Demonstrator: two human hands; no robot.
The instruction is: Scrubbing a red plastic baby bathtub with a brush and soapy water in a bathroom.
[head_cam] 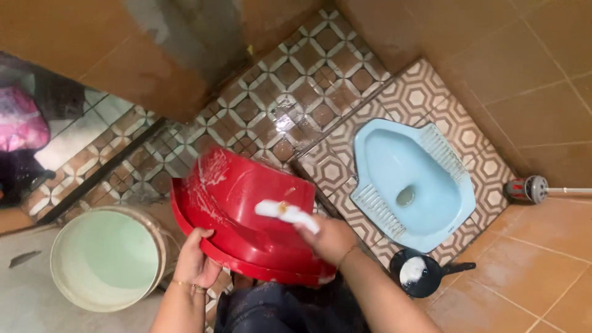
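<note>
Against the upturned red basin [246,209], right hand [330,237] fingers grip a white soapy brush [287,214]; left hand [196,259] fingers clasp the basin's rim (tilted above the patterned floor [290,80]). Nearby: a pale bucket [108,259], a blue squat toilet [410,182].

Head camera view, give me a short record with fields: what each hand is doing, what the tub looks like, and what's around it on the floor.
left hand: left hand grips the rim of the red plastic tub
right hand: right hand presses a white soapy scrubber against the tub's upturned outside
tub state: tilted on edge, streaked with white suds
left of tub: pale bucket, inside looks greenish
right of tub: light blue squat toilet set in patterned tiles
near right arm: black dipper with white foam inside
far right: red and grey brush head on a white handle
</note>
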